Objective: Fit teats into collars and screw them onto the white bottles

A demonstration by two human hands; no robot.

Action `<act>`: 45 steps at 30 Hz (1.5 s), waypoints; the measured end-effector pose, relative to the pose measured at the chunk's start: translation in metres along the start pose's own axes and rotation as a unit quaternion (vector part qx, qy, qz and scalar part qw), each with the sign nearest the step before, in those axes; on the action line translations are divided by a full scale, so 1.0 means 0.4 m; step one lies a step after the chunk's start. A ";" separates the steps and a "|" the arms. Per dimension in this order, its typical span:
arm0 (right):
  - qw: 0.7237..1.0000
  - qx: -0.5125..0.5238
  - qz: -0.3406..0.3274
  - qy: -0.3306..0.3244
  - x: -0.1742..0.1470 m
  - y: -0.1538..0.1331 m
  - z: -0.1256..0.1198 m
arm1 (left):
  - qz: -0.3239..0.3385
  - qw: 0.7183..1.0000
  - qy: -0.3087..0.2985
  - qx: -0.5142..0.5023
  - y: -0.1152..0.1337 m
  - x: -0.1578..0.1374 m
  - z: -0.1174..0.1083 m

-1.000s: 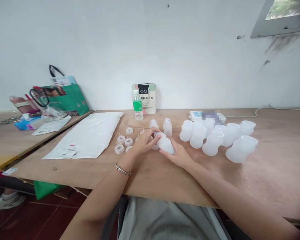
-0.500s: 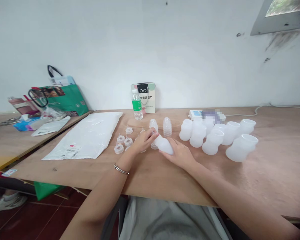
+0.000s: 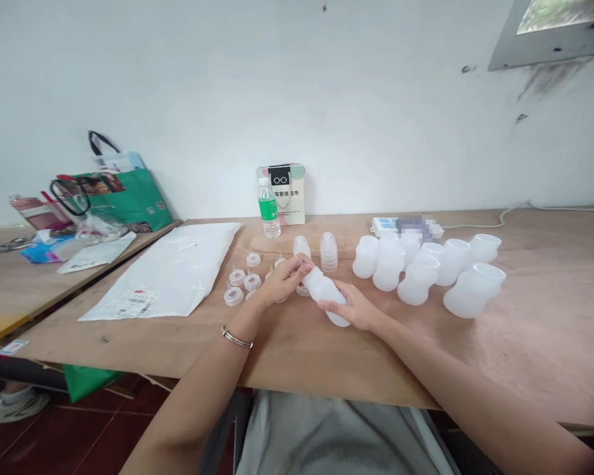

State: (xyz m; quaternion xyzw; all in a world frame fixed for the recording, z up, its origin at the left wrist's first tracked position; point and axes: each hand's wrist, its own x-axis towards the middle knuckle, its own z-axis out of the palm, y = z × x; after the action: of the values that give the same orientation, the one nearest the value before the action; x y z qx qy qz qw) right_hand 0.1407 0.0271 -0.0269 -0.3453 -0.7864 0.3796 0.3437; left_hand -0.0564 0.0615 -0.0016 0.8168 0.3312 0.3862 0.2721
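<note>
A frosted white baby bottle [image 3: 327, 293] is tilted over the table, its neck up and to the left. My right hand [image 3: 354, 306] is wrapped round its body. At the neck end, my left hand [image 3: 288, 277] pinches a small clear piece that looks like a bottle nipple; the fingers hide most of it. Left of that hand lie several clear nipple rings [image 3: 234, 296], some with nipples standing up. Just behind the hands stand a clear cap [image 3: 301, 245] and a stack of clear caps [image 3: 329, 252]. Several open frosted bottles [image 3: 418, 280] stand to the right.
A white mailing bag [image 3: 165, 270] lies flat on the left of the wooden table. Further back are a water bottle [image 3: 268, 210], a paper bag [image 3: 292, 191] and a white box [image 3: 385, 227]. A green bag [image 3: 129, 198] sits on the adjoining table.
The bottle has swung to a steeper tilt, its base lower and nearer me. My right hand has shifted its grip round the bottle's body. My left hand stays at the neck.
</note>
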 end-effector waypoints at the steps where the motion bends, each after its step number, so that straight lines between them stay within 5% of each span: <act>1: 1.000 0.011 0.001 -0.003 0.002 0.000 0.000 | 0.003 1.000 0.002 -0.007 0.003 -0.001 0.000; 10: 0.997 0.021 -0.029 0.067 0.010 0.019 0.005 | 0.014 0.997 -0.014 -0.073 0.016 -0.001 0.000; 16: 0.989 -0.091 -0.014 0.119 -0.003 0.001 0.007 | -0.019 0.997 0.026 -0.067 0.006 0.006 0.004; 25: 0.919 -0.311 -0.085 0.225 -0.003 0.012 0.007 | -0.089 0.990 0.087 -0.073 0.018 0.007 0.029; 28: 0.913 -0.325 -0.101 0.226 -0.001 0.015 0.002 | -0.086 0.988 0.062 -0.111 0.013 0.006 0.028; 33: 0.924 -0.283 -0.103 0.235 0.001 0.015 -0.004 | -0.060 0.991 0.035 -0.115 0.004 0.007 0.011; 39: 0.977 -0.121 -0.058 0.168 -0.002 0.010 -0.011 | -0.028 0.993 -0.035 -0.113 0.002 0.007 -0.010; 45: 0.991 0.023 0.003 0.134 0.011 0.010 0.007 | -0.047 0.993 -0.015 -0.105 0.012 0.006 -0.005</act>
State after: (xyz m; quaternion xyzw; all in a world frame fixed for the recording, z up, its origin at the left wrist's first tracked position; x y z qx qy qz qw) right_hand 0.1374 0.0314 -0.0302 -0.3876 -0.7234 0.3492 0.4522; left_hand -0.0553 0.0607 0.0040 0.7728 0.3227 0.3933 0.3794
